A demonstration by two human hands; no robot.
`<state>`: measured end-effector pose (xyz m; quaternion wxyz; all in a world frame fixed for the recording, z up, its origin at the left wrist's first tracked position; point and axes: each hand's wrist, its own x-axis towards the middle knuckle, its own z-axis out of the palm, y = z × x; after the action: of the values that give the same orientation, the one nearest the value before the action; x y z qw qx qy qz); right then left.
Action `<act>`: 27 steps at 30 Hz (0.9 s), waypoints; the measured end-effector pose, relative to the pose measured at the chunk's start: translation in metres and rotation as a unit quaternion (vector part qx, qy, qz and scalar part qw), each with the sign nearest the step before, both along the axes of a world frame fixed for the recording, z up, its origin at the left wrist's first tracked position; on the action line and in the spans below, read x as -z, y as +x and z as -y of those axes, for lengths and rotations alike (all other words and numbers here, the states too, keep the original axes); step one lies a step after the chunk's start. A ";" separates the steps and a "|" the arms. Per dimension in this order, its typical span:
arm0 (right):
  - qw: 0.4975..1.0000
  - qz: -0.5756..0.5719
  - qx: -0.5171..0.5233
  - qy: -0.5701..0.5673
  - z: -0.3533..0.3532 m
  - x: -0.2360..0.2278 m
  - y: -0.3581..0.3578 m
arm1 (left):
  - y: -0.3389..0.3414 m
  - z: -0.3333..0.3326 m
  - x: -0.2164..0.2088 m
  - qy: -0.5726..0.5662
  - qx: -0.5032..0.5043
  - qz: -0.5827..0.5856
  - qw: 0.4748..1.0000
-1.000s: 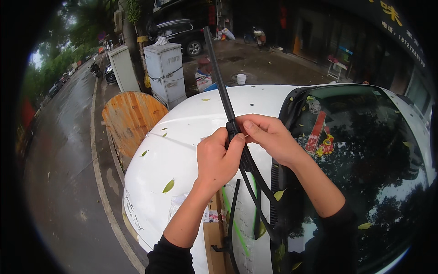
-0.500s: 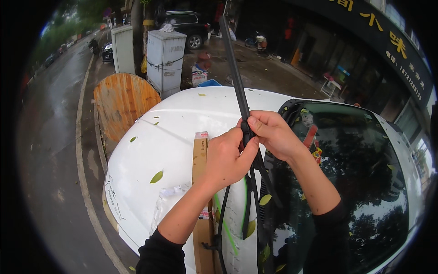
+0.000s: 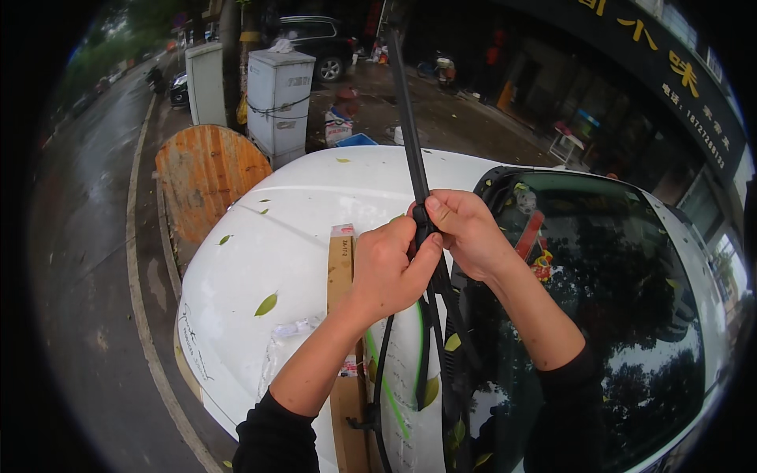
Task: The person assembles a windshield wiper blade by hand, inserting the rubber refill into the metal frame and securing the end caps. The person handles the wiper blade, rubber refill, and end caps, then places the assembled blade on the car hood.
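A black wiper blade [image 3: 409, 118] stands steeply up over the white car's hood [image 3: 303, 217], beside the windshield [image 3: 583, 268]. My left hand [image 3: 392, 264] is closed on its middle joint, thumb against the lower part of the fitting. From the other side my right hand [image 3: 465, 229] pinches the same joint, its thumb just above. The fingers hide most of the fitting. Below the hands the black wiper arm and the blade's lower end run down over a clear sleeve with a green stripe [image 3: 406, 355]. Left of it lies a long cardboard box [image 3: 340, 272].
Crumpled clear plastic [image 3: 288, 343] lies on the hood beside the box, among scattered green leaves [image 3: 266, 304]. A round wooden board [image 3: 209, 177] and grey metal cabinets [image 3: 278, 102] stand past the hood. A wet road [image 3: 87, 276] runs along the left.
Both hands keep their hold on the wiper blade's joint, with little visible finger movement. The whole view has shifted slightly, so the scene sits a little farther left.
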<state>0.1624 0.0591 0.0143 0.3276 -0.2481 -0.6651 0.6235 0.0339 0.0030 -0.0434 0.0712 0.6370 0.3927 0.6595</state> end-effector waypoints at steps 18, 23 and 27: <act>0.995 -0.097 -0.011 -0.032 0.003 0.008 -0.010 | 0.010 0.008 -0.004 -0.039 -0.029 0.032 0.998; 0.993 -0.103 0.044 0.044 0.001 0.020 -0.020 | 0.012 0.005 -0.001 0.001 -0.028 0.062 0.998; 0.984 -0.140 0.107 0.034 0.010 0.023 -0.025 | 0.011 0.003 -0.002 0.019 -0.035 0.041 0.998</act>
<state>0.1376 0.0490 -0.0087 0.4910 -0.2170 -0.6026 0.5906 0.0445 0.0003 -0.0417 0.0522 0.5966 0.3993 0.6942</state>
